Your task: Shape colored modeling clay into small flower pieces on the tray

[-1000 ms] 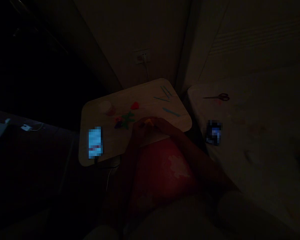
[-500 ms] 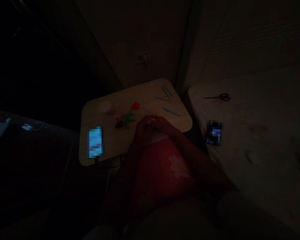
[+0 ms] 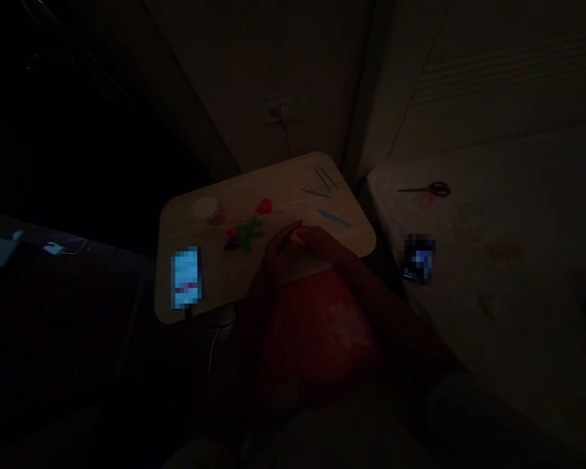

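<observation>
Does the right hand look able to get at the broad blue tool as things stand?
Probably yes: nothing visible stands between the right hand and the broad blue tool, though both hands seem occupied around an orange piece.

Scissors (image 3: 426, 190) lie on a pale surface (image 3: 527, 202), near a blurred dark object (image 3: 418, 260). A blurred bright rectangle (image 3: 186, 278) rests on the table (image 3: 283, 185); a cable (image 3: 288, 138) hangs from a wall socket (image 3: 272, 111).
</observation>
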`<state>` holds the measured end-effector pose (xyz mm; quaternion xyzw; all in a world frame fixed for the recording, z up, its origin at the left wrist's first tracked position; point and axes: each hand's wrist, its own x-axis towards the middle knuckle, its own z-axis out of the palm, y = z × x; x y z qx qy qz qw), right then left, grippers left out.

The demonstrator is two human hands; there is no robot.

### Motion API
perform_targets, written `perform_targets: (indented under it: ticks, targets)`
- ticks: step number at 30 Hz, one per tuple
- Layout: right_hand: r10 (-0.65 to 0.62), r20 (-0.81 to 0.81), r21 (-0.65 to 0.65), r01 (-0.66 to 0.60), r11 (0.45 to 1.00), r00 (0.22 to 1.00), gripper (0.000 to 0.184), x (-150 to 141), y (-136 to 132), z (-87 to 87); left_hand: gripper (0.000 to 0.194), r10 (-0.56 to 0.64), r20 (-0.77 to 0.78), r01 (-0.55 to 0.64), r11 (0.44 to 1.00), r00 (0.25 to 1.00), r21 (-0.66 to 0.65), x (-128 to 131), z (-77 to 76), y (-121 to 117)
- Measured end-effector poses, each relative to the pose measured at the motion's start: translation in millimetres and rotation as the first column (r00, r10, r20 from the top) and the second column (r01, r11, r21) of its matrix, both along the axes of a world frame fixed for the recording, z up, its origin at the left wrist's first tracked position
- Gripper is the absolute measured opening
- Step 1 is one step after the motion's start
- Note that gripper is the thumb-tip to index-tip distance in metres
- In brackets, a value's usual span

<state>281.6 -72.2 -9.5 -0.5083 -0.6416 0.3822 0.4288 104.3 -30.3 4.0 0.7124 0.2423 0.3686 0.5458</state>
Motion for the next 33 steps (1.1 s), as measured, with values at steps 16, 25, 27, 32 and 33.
perform_targets:
  ticks: [16, 25, 27, 32, 33]
  targets:
    - [0.081, -0.107, -0.048, -0.086, 0.995, 0.991, 0.083, -4.1, -5.4, 8.5, 0.066, -0.029, 0.006, 0.029, 0.999, 1.000, -0.031, 5.7, 0.0, 1.2]
    - [0.054, -0.132, -0.110, -0.069, 0.992, 0.990, 0.077, -8.3, -2.2, 2.9, 0.055, 0.084, 0.042, -0.078, 0.989, 0.996, -0.126, 3.0, 2.3, 0.7]
    - [0.094, -0.182, -0.110, -0.115, 0.987, 0.979, 0.076, -6.9, -2.3, 0.6, 0.051, 0.149, 0.027, -0.143, 0.977, 0.988, -0.160, 1.9, -2.4, 3.1]
    - [0.110, -0.178, -0.115, -0.131, 0.985, 0.978, 0.072, -4.2, -3.2, -5.1, 0.049, 0.250, -0.023, -0.251, 0.964, 0.968, -0.087, -0.7, -11.9, 9.0]
    - [0.099, -0.149, -0.106, -0.115, 0.988, 0.984, 0.071, -4.7, -3.0, -5.5, 0.049, 0.253, -0.034, -0.254, 0.966, 0.967, -0.039, -0.4, -11.6, 8.6]
